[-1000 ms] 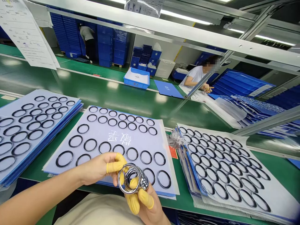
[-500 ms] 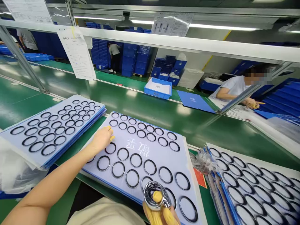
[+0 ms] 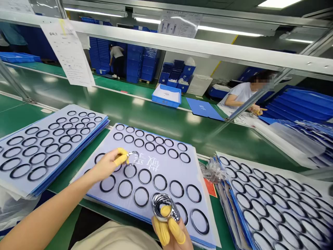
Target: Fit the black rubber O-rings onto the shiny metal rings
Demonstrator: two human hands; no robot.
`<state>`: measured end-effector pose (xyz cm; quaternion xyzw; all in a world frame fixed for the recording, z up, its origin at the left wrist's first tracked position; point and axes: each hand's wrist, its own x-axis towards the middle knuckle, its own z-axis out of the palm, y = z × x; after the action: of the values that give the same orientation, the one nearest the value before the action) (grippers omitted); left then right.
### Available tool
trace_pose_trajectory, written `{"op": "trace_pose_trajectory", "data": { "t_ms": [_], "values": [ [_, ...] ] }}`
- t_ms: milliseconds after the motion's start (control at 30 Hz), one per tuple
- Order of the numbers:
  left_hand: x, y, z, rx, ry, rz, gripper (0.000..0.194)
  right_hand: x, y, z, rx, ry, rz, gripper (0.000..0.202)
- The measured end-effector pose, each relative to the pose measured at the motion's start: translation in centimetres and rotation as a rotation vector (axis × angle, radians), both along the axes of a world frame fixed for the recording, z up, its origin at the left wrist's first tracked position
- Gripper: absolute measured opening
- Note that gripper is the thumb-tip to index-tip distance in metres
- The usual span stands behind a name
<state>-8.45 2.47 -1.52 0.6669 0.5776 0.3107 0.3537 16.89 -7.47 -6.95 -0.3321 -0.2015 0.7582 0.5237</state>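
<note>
My left hand, with yellow finger cots, pinches one shiny ring above the middle board. My right hand, also in yellow finger cots, is closed on a stack of chrome rings near the board's front edge. Several dark-rimmed rings lie in rows on the white sheet of this middle board, towards its back and front. White handwritten characters run across the strip between the rows. My left hand and forearm hide some rings at the left.
Stacked boards of rings stand left and right. Clear plastic lies between the middle and right stacks. Beyond the green bench are a blue tray and a blue sheet. A metal rail crosses overhead. A co-worker sits opposite.
My left hand has moved right and towards me from the board's left side, and a ring now shows in its fingers. My right hand still holds the stack. The view has shifted right.
</note>
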Motion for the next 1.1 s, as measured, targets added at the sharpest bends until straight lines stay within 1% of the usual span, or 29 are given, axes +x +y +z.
{"op": "trace_pose_trajectory", "data": {
  "t_ms": [67, 133, 200, 233, 300, 400, 533, 633, 867, 1100],
  "values": [
    [2.0, -1.6, 0.8, -0.064, -0.152, -0.111, 0.031, -0.4, 0.3, 0.0, 0.016, 0.011, 0.004, 0.028],
    [3.6, -2.7, 1.1, -0.209, -0.410, -0.199, 0.032, -0.6, 0.5, -0.2, 0.050, 0.034, 0.001, 0.027],
    [4.7, -3.4, 1.1, -0.378, -0.664, -0.257, 0.034, -0.7, 0.7, -0.4, 0.101, 0.047, 0.010, 0.025],
    [5.2, -3.5, 1.0, -0.451, -0.752, -0.273, 0.035, -0.7, 0.8, -0.4, 0.129, 0.047, 0.025, 0.026],
    [5.8, -3.6, 0.8, -0.541, -0.830, -0.290, 0.036, -0.7, 0.8, -0.3, 0.169, 0.044, 0.054, 0.029],
    [6.6, -3.4, 0.7, -0.615, -0.867, -0.288, 0.036, -0.5, 0.8, 0.2, 0.182, 0.045, 0.055, 0.033],
    [7.4, -3.3, 0.8, -0.650, -0.863, -0.286, 0.037, -0.3, 0.9, 0.9, 0.176, 0.060, 0.041, 0.036],
    [7.8, -3.3, 0.9, -0.663, -0.855, -0.302, 0.039, -0.2, 1.0, 1.2, 0.208, 0.051, 0.058, 0.035],
    [8.2, -3.4, 0.6, -0.658, -0.800, -0.321, 0.044, -0.1, 0.8, 1.0, 0.221, 0.027, 0.046, 0.034],
    [8.1, -3.6, -0.1, -0.622, -0.739, -0.377, 0.039, -0.1, 0.6, 0.8, 0.241, 0.025, 0.097, 0.035]
  ]
}}
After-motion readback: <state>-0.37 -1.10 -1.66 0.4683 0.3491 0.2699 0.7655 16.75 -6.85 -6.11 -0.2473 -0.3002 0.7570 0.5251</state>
